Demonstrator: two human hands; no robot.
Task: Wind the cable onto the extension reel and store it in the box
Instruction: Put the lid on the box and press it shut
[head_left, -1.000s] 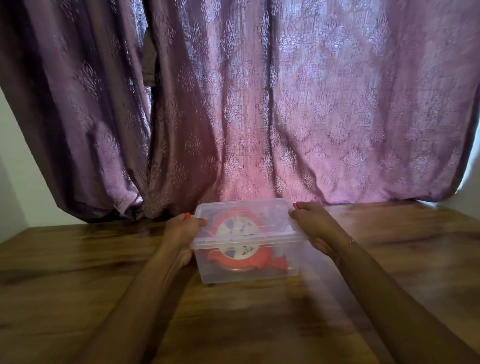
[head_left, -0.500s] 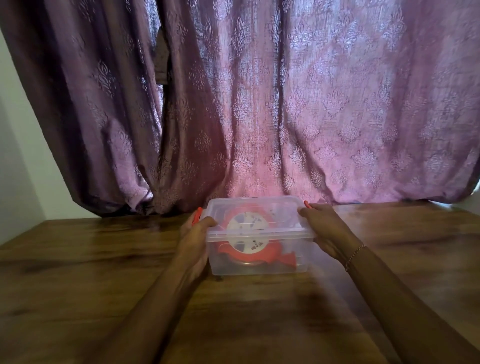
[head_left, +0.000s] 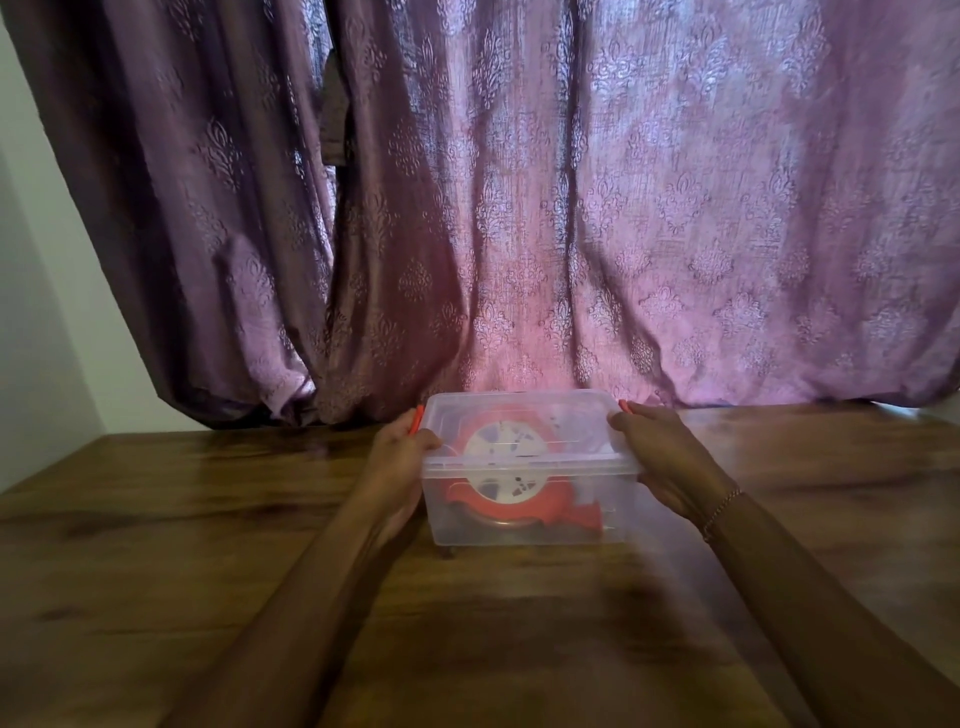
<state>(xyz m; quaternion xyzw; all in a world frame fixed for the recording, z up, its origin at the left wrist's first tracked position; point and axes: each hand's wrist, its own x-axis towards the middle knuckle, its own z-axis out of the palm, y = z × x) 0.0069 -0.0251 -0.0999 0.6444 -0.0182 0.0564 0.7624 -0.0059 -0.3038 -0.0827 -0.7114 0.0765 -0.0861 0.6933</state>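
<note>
A clear plastic box (head_left: 613, 514) with its lid (head_left: 561, 415) on stands on the wooden table, close to the curtain. Inside it lies the red extension reel (head_left: 519, 506) with a white round face; the cable itself cannot be made out. My left hand (head_left: 397, 457) grips the box's left end, thumb over the lid edge beside a red latch (head_left: 415, 418). On the right end, my right hand (head_left: 662, 457) holds the lid edge and side wall, next to the other red latch (head_left: 625, 405).
A wooden table (head_left: 182, 519) spreads out on all sides of the box. A purple patterned curtain (head_left: 571, 208) hangs right behind it, its hem touching the tabletop. A pale wall (head_left: 41, 312) shows at the left.
The view has shifted, so the box sits further right in frame. Both hands stay on the box ends; my left thumb has come up over the lid edge.
</note>
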